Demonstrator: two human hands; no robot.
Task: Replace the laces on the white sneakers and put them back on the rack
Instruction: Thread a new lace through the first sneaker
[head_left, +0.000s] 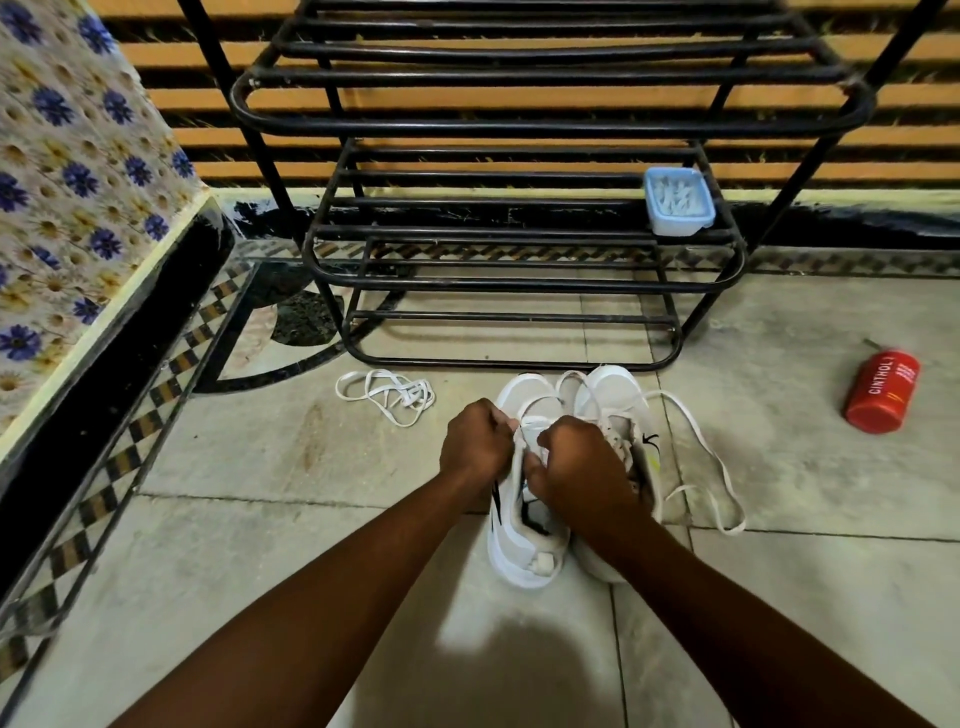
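Observation:
Two white sneakers stand side by side on the tiled floor, toes toward the black metal shoe rack (519, 280). My left hand (475, 447) and my right hand (576, 462) are both curled over the lacing area of the left sneaker (522, 551), pinching its white lace. The right sneaker (618, 389) is partly hidden behind my right hand. A long white lace (717, 467) trails from the shoes in loops to the right. A second loose white lace (387, 395) lies in a heap on the floor to the left.
A light-blue plastic tub (678, 202) sits on the rack's lower shelf at the right. A red can (883, 397) lies on the floor at the far right. A flower-patterned covered surface (78, 182) rises along the left edge.

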